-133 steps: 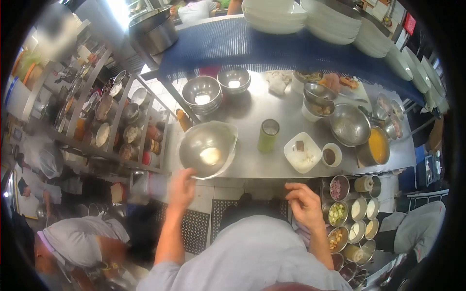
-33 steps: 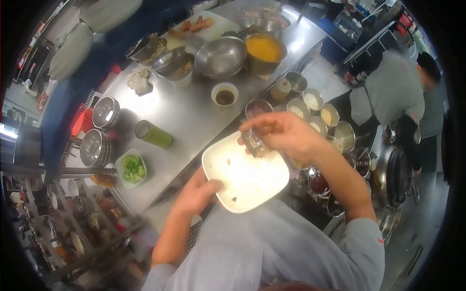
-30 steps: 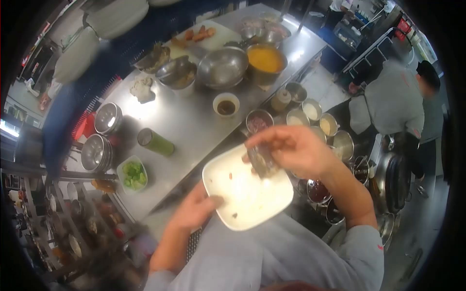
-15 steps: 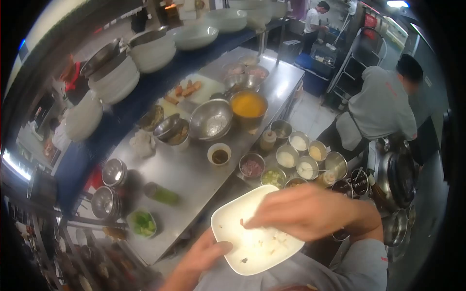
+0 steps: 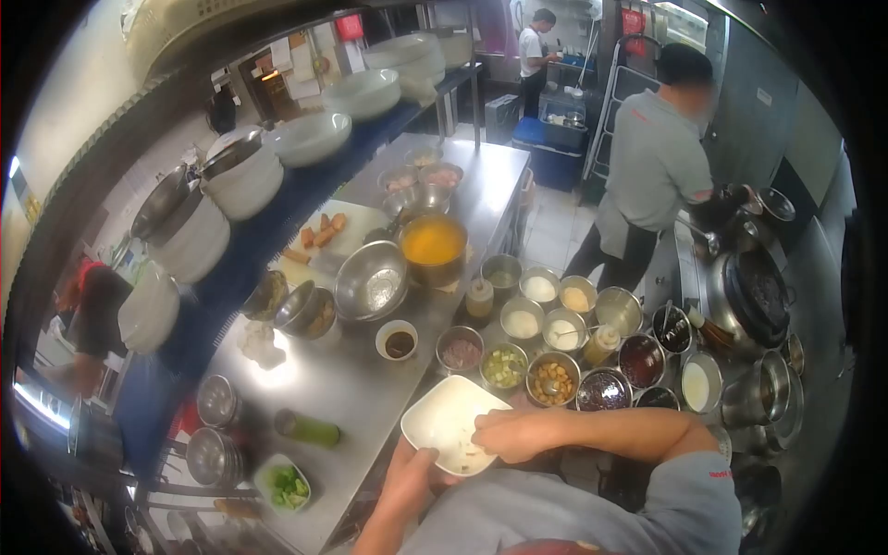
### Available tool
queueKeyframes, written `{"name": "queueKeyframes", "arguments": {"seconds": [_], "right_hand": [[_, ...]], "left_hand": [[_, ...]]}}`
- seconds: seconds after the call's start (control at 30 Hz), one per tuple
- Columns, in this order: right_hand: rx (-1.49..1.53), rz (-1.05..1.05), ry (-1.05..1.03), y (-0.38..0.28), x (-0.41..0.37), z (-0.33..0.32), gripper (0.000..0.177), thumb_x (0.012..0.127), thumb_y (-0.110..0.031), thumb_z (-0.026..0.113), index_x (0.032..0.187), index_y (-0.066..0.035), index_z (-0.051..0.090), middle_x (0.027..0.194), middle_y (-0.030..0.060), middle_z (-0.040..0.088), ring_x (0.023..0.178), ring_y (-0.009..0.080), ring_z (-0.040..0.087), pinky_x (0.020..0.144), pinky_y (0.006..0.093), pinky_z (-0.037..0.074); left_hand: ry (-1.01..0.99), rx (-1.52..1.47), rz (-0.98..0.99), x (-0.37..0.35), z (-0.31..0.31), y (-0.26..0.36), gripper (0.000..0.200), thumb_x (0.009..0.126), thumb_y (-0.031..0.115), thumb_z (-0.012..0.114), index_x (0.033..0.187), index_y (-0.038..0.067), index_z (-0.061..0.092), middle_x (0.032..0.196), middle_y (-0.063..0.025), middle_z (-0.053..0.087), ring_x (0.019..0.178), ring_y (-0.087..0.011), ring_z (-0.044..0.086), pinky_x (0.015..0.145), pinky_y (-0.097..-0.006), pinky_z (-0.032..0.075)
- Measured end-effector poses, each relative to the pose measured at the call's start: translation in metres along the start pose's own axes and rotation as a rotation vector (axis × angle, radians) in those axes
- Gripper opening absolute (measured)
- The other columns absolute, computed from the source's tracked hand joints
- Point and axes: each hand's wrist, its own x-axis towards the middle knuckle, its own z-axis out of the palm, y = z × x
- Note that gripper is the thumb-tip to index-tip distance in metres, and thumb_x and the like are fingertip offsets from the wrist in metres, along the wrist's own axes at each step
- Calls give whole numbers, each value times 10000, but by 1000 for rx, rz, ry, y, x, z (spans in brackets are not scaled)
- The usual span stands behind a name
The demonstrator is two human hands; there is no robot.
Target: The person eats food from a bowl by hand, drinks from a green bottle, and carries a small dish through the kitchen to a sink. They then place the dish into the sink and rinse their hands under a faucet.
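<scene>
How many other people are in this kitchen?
3: one in grey at the right-hand stove, one in white at the back, one half hidden behind the left shelf. Others may be hidden.

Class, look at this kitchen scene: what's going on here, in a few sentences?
A person holds a white square dish from below with the left hand, beside a steel counter. The right hand reaches into it, fingertips among pale food scraps. Round steel tubs of ingredients stand just beyond. A co-worker in grey stands by a dark wok farther back.

white square dish [image 5: 442,421], tilted, scraps inside
</scene>
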Motion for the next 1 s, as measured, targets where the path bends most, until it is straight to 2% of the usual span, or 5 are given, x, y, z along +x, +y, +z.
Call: {"name": "queueKeyframes", "arguments": {"seconds": [0.17, 0.37, 0.57, 0.9, 1.0], "right_hand": [[574, 69, 157, -10, 23, 17, 225, 887, -179, 631, 975, 17, 697, 912, 184, 718, 871, 383, 683, 763, 430, 524], [1202, -74, 149, 0, 16, 4, 85, 904, -43, 673, 975, -13, 708, 969, 84, 730, 900, 152, 679, 795, 316, 550], [1683, -481, 342, -78, -34, -90, 141, 907, 19, 653, 988, 13, 538, 994, 172, 657, 931, 238, 663, 798, 344, 554], [351, -344, 502, -33, 55, -51, 170, 842, -64, 652, 1004, -12, 649, 924, 132, 687, 885, 277, 689, 762, 414, 528], [604, 40, 389, 55, 126, -10, 257, 883, -146, 636, 1097, -11, 676, 823, 139, 720, 778, 279, 711, 734, 404, 548]], "left_hand": [[60, 107, -34, 23, 6, -21, 555, 893, 30, 441, 1428, -70, 331, 1268, -252, 535, 922, -322, 693, 636, -337, 639], [24, -19, -43, 13, -30, -33, 548, 914, 80, 493, 1450, 9, 403, 1230, -172, 610, 946, -267, 679, 671, -360, 596], [-49, -42, -21, -13, -60, -53, 611, 864, 130, 558, 1444, 2, 417, 1276, -143, 607, 1112, -249, 627, 876, -388, 538], [297, -241, 99, 49, -86, -111, 579, 949, 89, 482, 1480, -14, 276, 1334, -202, 526, 1025, -278, 664, 680, -341, 627], [414, -273, 182, 89, -114, -132, 534, 974, 76, 439, 1471, 1, 259, 1279, -192, 569, 943, -258, 695, 647, -302, 614]]}}
